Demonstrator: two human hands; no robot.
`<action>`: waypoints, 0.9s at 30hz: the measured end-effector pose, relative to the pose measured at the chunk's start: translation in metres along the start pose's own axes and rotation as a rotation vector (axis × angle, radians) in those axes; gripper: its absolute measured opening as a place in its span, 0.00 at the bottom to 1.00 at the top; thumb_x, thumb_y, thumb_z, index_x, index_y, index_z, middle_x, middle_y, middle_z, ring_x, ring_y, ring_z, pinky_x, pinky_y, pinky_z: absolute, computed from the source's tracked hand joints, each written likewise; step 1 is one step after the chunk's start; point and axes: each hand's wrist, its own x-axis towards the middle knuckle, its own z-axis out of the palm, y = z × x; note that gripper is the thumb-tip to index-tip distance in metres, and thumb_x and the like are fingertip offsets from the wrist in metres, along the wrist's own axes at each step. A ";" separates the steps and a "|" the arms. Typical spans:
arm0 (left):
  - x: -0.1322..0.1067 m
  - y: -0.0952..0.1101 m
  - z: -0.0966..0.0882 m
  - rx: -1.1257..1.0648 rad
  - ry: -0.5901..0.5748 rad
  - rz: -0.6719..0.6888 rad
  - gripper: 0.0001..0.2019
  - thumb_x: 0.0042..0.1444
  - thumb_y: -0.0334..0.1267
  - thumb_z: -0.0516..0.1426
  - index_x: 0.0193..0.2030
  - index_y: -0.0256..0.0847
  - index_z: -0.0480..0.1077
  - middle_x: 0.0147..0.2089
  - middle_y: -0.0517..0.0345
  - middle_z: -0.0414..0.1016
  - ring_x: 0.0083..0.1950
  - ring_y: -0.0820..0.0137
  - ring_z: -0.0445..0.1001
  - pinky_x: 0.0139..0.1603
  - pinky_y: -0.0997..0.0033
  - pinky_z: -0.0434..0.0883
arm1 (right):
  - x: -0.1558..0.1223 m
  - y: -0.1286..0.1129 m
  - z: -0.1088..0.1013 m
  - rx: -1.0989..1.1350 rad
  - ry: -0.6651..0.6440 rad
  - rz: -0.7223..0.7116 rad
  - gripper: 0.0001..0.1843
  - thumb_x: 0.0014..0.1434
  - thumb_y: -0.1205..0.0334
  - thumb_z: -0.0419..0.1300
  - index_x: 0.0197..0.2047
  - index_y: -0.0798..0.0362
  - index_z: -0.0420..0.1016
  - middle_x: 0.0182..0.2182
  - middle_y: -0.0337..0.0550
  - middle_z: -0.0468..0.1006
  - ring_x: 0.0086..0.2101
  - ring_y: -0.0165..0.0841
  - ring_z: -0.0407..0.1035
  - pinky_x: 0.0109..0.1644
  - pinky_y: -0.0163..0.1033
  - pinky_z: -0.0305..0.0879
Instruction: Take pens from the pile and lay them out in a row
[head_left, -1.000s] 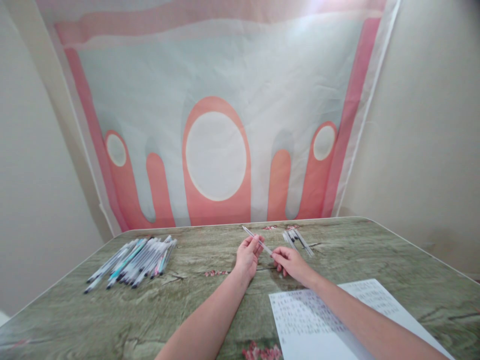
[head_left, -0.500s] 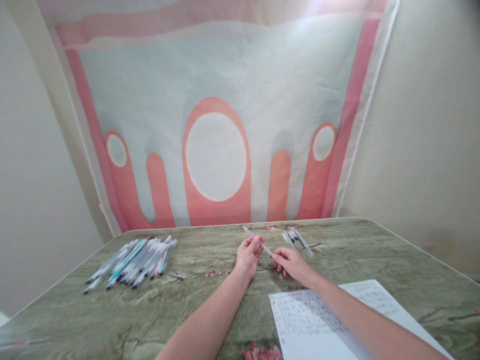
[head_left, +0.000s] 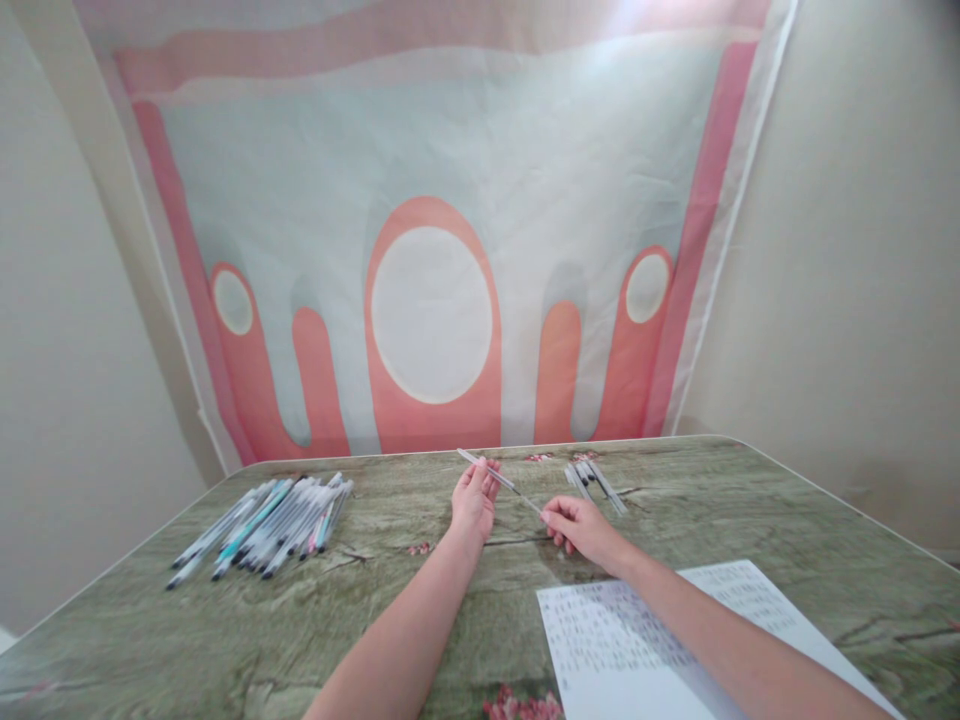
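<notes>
My left hand (head_left: 474,505) is closed around a clear pen barrel (head_left: 501,478), held slantwise above the middle of the table. From the barrel's lower right end a thin pen refill (head_left: 529,501) sticks out toward my right hand (head_left: 576,527). The fingertips of that hand pinch the refill's far end. A short row of pen parts (head_left: 596,484), pale with some dark ends, lies just behind my right hand. Far to the left rests a pile of pens (head_left: 281,525), mostly clear with dark ends, a few turquoise or pink.
A sheet of paper covered in handwriting (head_left: 600,640) lies at the front right, partly under my right forearm. The table (head_left: 187,650) has a wood-grain cover with printed pink blossoms. Behind its back edge hangs a pink and grey cloth (head_left: 442,130).
My left hand has moved left with the pen barrel, away from my right hand. The thin refill now shows between the two hands. My right hand has hardly moved.
</notes>
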 end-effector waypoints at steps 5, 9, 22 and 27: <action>0.023 0.031 -0.018 -0.071 0.154 0.123 0.04 0.49 0.31 0.56 0.33 0.36 0.65 0.32 0.53 0.73 0.35 0.74 0.74 0.35 0.78 0.70 | -0.001 -0.002 -0.001 -0.012 -0.031 -0.003 0.13 0.49 0.53 0.54 0.28 0.56 0.66 0.20 0.35 0.68 0.19 0.22 0.62 0.17 0.25 0.55; 0.034 0.049 -0.033 -0.111 0.282 0.179 0.02 0.51 0.31 0.54 0.30 0.35 0.64 0.30 0.54 0.73 0.33 0.75 0.74 0.34 0.79 0.70 | -0.001 -0.002 -0.001 0.002 -0.020 -0.001 0.13 0.49 0.53 0.55 0.28 0.56 0.66 0.19 0.35 0.68 0.18 0.22 0.61 0.17 0.25 0.55; -0.017 -0.021 0.008 0.225 0.028 -0.207 0.03 0.48 0.30 0.56 0.28 0.32 0.66 0.29 0.48 0.73 0.29 0.72 0.73 0.32 0.73 0.71 | 0.003 0.006 0.004 -0.078 0.060 -0.026 0.12 0.49 0.54 0.53 0.28 0.55 0.67 0.19 0.34 0.68 0.17 0.23 0.62 0.15 0.26 0.56; -0.015 -0.019 0.004 0.248 0.018 -0.184 0.04 0.46 0.28 0.58 0.30 0.33 0.66 0.30 0.49 0.73 0.30 0.73 0.73 0.33 0.74 0.71 | 0.001 0.005 0.006 -0.127 0.026 -0.037 0.12 0.50 0.53 0.53 0.28 0.55 0.67 0.19 0.35 0.69 0.18 0.24 0.63 0.16 0.26 0.57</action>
